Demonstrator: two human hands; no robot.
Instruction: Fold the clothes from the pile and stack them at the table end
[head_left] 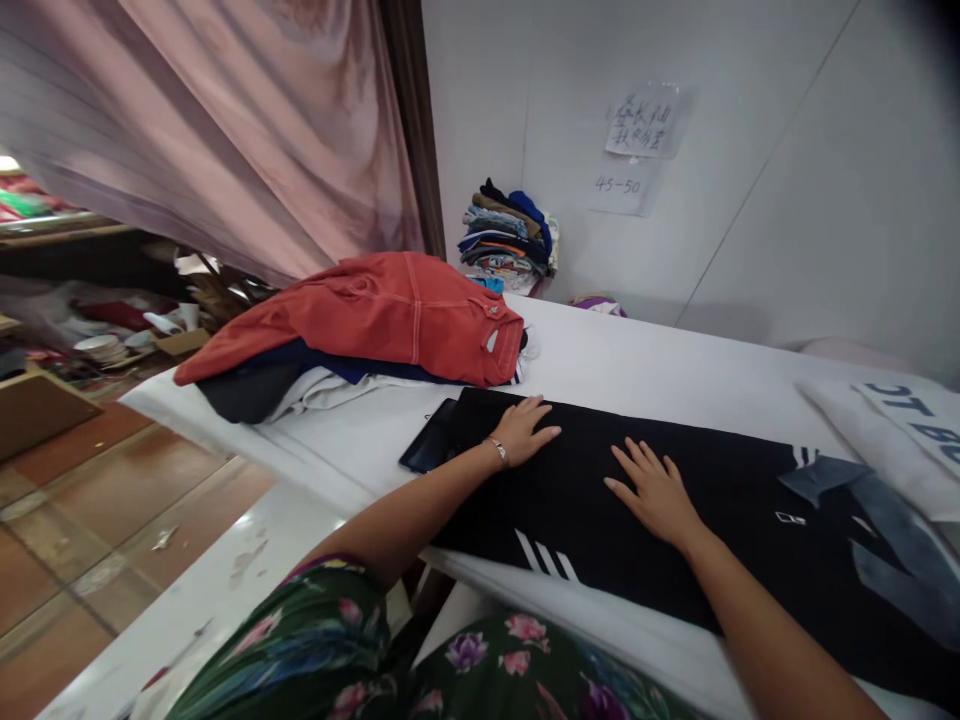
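Note:
A black garment (585, 500) with white stripes and grey panels lies spread along the white table (675, 370). My left hand (521, 430) rests flat on its left part, fingers spread, a bracelet at the wrist. To the right of it, my right hand (654, 492) also lies palm down on the fabric with the fingers apart. Neither hand grips anything. A dark tablet or phone (431, 440) sits at the garment's left end, beside my left forearm.
Red trousers (375, 315) lie on top of other clothes at the table's left end. Folded clothes (506, 235) are stacked against the wall. A white bag with printed letters (900, 430) lies at the right. A pink curtain (285, 130) hangs at the left, above a tiled floor (150, 480).

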